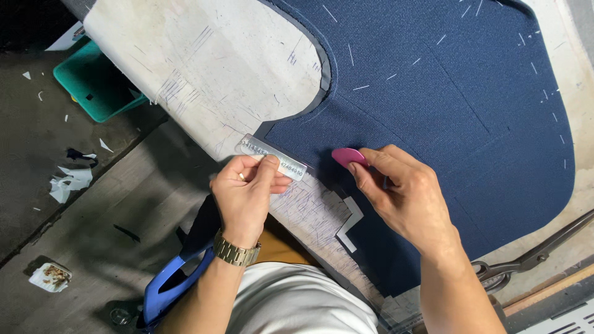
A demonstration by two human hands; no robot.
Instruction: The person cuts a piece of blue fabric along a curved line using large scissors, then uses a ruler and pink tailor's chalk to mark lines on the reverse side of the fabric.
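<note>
Ruler [272, 158], small and clear with printed markings, sits just left of the frame's centre, lying at the edge of the navy fabric [445, 105]. Its long axis runs on a diagonal from upper left to lower right, with the upper-left end over the pale worktable [204, 62] and the lower-right end pointing toward your other hand. Your left hand [247, 195] pins it down, thumb and forefinger closed on its lower-right half; a gold watch [235, 252] shows on that wrist.

Your right hand [405, 195], right of centre, pinches a pink tailor's chalk [348, 156] between thumb and fingers. The chalk's rounded tip points left, toward the ruler's near end, and rests on or just above the cloth; you cannot tell which.

The fabric fills the upper right of the frame, marked with short white chalk dashes, and its curved edge sweeps down past the ruler. A small pale L-shaped piece [351, 224] lies on the table below your hands. Dark shears [532, 253] rest at the lower right, just off the cloth. A teal bin [93, 86] stands on the floor at the upper left.
</note>
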